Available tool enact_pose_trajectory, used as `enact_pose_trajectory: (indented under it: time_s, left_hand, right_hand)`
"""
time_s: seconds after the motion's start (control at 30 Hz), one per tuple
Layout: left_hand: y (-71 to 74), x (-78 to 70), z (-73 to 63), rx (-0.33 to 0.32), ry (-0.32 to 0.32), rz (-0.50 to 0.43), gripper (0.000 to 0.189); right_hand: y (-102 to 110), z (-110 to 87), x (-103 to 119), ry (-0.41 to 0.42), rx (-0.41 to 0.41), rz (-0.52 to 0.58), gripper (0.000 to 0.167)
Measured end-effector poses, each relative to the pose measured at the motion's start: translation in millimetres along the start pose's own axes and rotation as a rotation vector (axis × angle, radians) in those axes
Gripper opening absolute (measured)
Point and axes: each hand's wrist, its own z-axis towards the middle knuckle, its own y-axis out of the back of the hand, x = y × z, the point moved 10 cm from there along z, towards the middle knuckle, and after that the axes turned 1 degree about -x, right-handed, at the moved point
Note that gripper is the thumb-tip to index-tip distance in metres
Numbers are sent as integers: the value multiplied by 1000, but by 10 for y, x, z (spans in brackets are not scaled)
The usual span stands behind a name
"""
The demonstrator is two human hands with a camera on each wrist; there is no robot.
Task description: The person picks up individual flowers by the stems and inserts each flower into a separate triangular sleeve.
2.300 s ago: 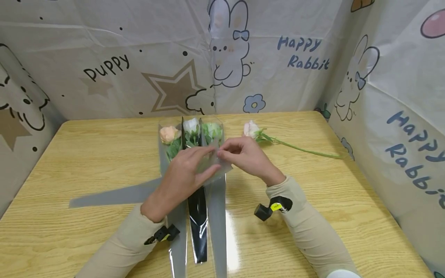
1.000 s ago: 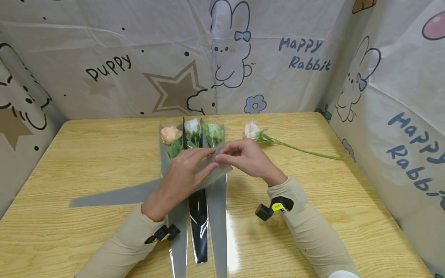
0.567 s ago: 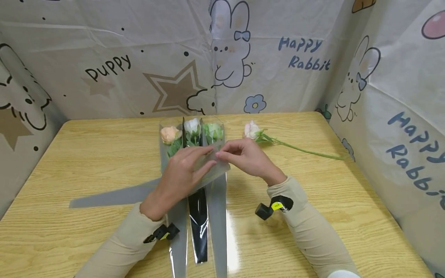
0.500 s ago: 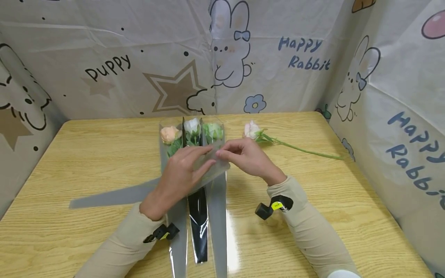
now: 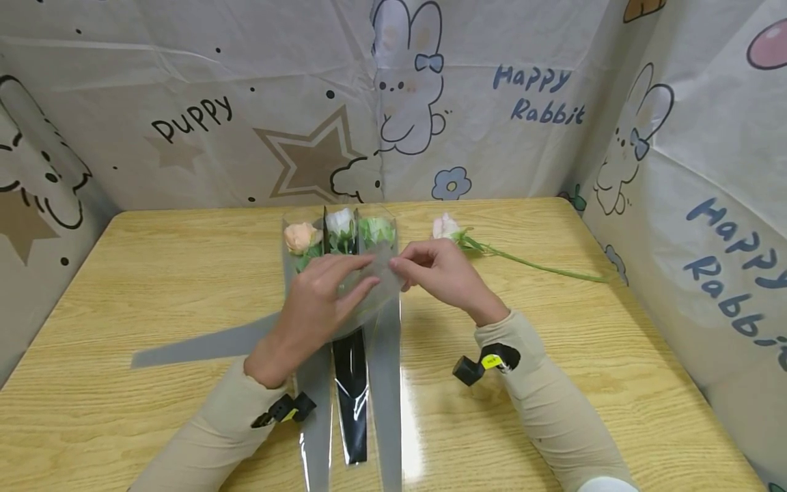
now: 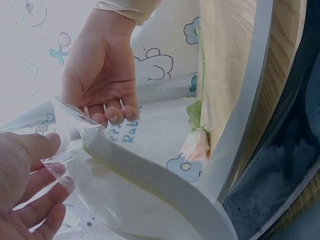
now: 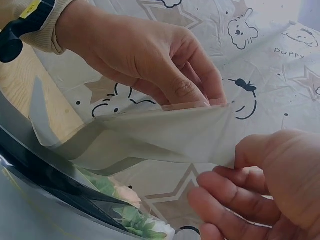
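My left hand [image 5: 313,301] holds a grey-and-clear tapered flower sleeve [image 5: 203,342] near its wide end, and its clear film runs between the thumb and fingers in the left wrist view. My right hand [image 5: 443,273] pinches the edge of that wide end between thumb and fingertips. The narrow tail of the sleeve points left over the table. Beneath it, three wrapped flowers lie side by side: a peach rose [image 5: 301,238], a white rose [image 5: 339,224] in a black sleeve [image 5: 352,410] and a green flower [image 5: 376,232]. My hands partly cover them.
A loose pale pink rose [image 5: 445,227] lies right of the wrapped flowers, its green stem pointing right. The wooden table [image 5: 154,273] is bounded behind and at the sides by a printed cloth [image 5: 246,55] with rabbits and stars.
My right hand has moved slightly right and up with the sleeve's edge, my left slightly left. The wide end now sits flatter and spread between them, and the tail has shifted a little right.
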Motion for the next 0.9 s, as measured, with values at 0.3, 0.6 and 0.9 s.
enact_pose_trajectory:
  time_s: [0.3,0.6,0.9]
  left_hand:
    - [5,4,5,-6,-10,1,32]
    - [-88,-83,-11,48,-67,14,31]
    - [-136,-149,-30,78,-93,-17,31]
  right_hand:
    - [65,-13,-7,-58,-44,-99,19]
    - [-45,-31,-15,-108,42,-79,25]
    - [-83,-20,-13,-62,88,-108,13]
